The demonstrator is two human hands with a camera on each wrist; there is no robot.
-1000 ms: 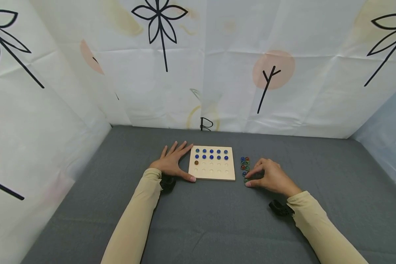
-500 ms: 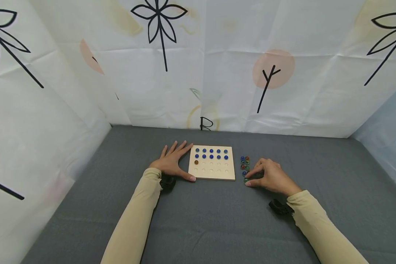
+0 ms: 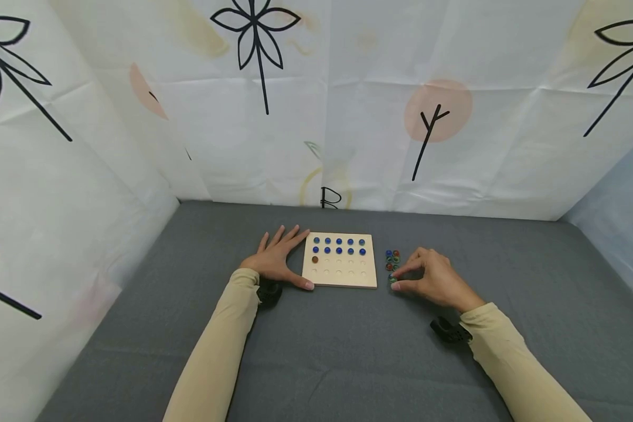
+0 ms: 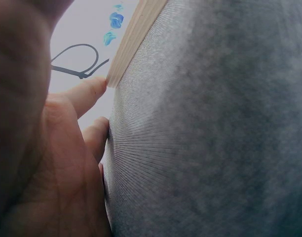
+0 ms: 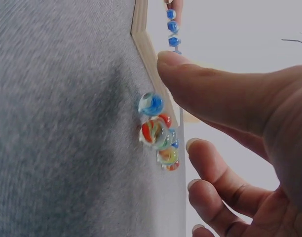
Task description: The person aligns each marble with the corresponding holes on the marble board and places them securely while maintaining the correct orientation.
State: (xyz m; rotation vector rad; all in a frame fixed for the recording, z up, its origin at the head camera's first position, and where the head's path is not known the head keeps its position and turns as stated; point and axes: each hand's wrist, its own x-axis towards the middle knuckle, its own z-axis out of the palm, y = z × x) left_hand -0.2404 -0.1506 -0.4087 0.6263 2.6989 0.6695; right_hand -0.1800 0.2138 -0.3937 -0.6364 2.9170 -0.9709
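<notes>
A pale wooden board [image 3: 339, 278] with rows of round hollows lies on the grey cloth. Blue marbles [image 3: 339, 241] fill its two far rows, and one brown marble [image 3: 315, 259] sits at the left of the third. My left hand [image 3: 276, 261] lies spread at the board's left side, index fingertip and thumb touching its corners. To the right of the board, my right hand [image 3: 436, 280] pinches a greenish glass marble [image 3: 393, 280] between thumb and index finger, close to the loose marbles. In the right wrist view the thumb [image 5: 215, 91] hides that pinch; a blue swirled marble [image 5: 151, 103] shows on the cloth.
Several loose marbles [image 3: 392, 259], red, blue and green, stand in a two-column cluster right of the board. Grey cloth [image 3: 316, 351] covers the table. White patterned fabric [image 3: 358, 146] hangs behind and at both sides.
My right hand has shifted slightly away from me, and the greenish marble has moved with it, up beside the blue one. The left hand and the board stay in place.
</notes>
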